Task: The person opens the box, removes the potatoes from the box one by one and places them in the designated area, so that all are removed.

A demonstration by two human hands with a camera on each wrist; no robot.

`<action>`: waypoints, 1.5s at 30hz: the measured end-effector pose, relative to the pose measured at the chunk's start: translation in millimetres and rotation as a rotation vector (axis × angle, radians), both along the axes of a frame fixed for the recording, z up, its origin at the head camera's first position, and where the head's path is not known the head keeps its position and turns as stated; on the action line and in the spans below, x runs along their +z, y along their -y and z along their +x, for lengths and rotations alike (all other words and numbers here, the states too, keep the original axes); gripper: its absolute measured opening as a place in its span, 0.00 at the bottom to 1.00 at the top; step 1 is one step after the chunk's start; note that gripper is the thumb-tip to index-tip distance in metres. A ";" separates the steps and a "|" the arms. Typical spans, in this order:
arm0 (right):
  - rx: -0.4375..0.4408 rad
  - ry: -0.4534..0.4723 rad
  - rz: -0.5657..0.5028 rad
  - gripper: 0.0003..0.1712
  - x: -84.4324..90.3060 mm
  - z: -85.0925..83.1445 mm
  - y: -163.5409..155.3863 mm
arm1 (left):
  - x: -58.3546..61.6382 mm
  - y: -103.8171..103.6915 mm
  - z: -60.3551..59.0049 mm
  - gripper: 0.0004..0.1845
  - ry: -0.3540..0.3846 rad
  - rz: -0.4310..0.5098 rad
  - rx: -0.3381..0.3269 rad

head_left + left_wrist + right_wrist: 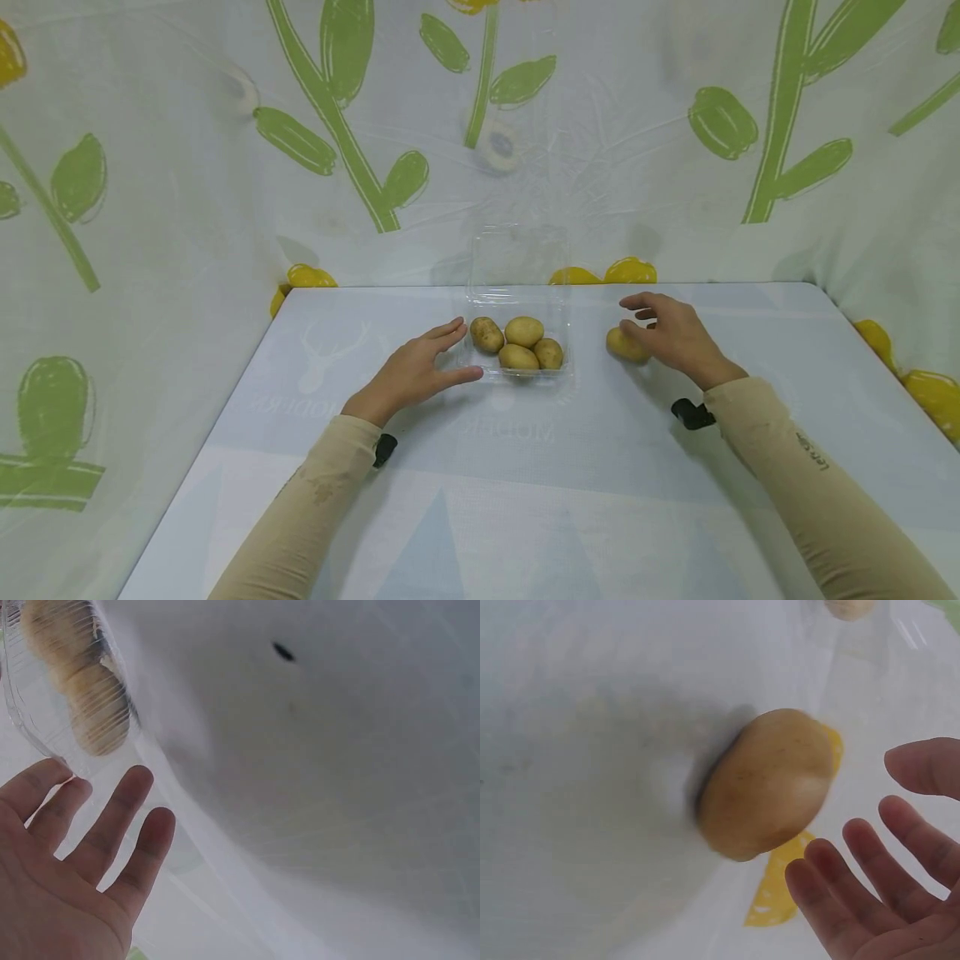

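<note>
A clear plastic clamshell box (487,362) sits at the back of the table, its lid (517,257) raised behind it. Several potatoes (524,332) lie inside. My left hand (411,371) is at the box's left side, fingers spread and fairly straight. In the left wrist view, some fingertips (76,787) reach the box's edge; whether they press on it I cannot tell. To the right of the box, a single potato (622,344) lies on the table. Over it hovers my right hand (678,333), fingers apart and loosely bent. The right wrist view shows a gap between that hand and the loose potato (769,787).
The white table (480,500) bears faint printed patterns. Behind it hangs a pale curtain (600,167) with green leaves and yellow flowers, close to the table's back edge. Dark wrist devices (692,414) show below both sleeves.
</note>
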State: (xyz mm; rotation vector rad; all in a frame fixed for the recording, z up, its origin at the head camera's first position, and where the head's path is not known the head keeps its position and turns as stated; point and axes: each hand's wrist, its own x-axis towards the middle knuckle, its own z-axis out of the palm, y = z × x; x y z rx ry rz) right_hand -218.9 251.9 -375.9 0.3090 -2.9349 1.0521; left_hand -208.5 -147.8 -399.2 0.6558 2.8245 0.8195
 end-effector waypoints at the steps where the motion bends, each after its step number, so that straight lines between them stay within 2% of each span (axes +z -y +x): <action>1: 0.000 0.002 0.001 0.25 2.3 0.1 1.3 | -0.2 0.0 0.1 0.50 -0.003 -0.003 0.000; 7: 0.020 -0.022 -0.014 0.24 12.4 2.1 13.1 | -0.3 -0.7 0.4 0.48 -0.028 -0.008 -0.011; 19: 0.083 -0.084 -0.077 0.21 17.8 4.8 46.4 | 0.0 -1.6 0.0 0.47 -0.042 0.003 -0.016; 29: 0.172 -0.065 -0.067 0.22 22.0 8.0 77.0 | -1.6 -2.3 -0.4 0.49 -0.026 0.018 0.001; 38: 0.254 -0.043 -0.056 0.17 19.3 6.7 102.4 | -4.4 -0.9 -1.8 0.49 -0.040 0.041 -0.007; 45: 0.257 0.051 -0.029 0.17 16.9 3.3 121.4 | -4.9 -0.7 -2.0 0.49 -0.028 0.048 0.001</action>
